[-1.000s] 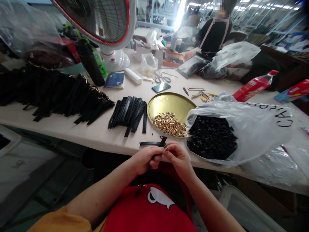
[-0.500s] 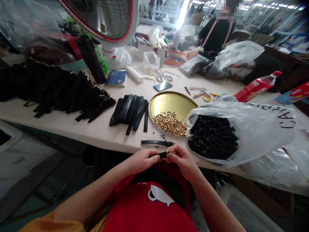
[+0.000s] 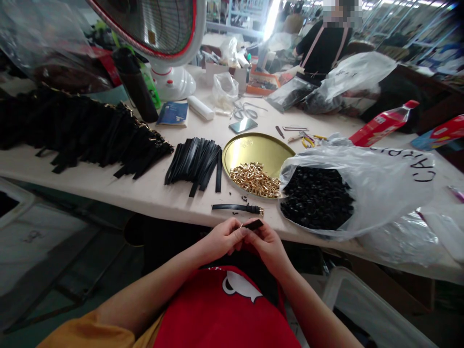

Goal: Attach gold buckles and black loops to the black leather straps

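Observation:
Close together at the table's front edge, both hands pinch one short black strap (image 3: 254, 224). My left hand (image 3: 232, 235) is closed on it where a gold-coloured bit of metal shows at the fingertips. My right hand (image 3: 265, 238) grips the strap from the other side, with its dark end sticking out above the fingers. Just beyond the hands lies another black strap with a gold buckle (image 3: 235, 208). A gold round tray (image 3: 250, 145) holds a heap of small gold buckles (image 3: 253, 180). To its left is a pile of black straps (image 3: 194, 163).
A clear plastic bag (image 3: 384, 188) full of small black pieces (image 3: 317, 198) stands right of the tray. A large heap of black straps (image 3: 83, 128) covers the left side. Behind are a fan (image 3: 174, 82), a phone (image 3: 242, 125), scissors (image 3: 244, 112) and a red-labelled bottle (image 3: 380, 124).
My hands have drawn closer together and the strap has turned, its dark end now pointing up to the right. The gold metal has shifted from my right fingers to my left.

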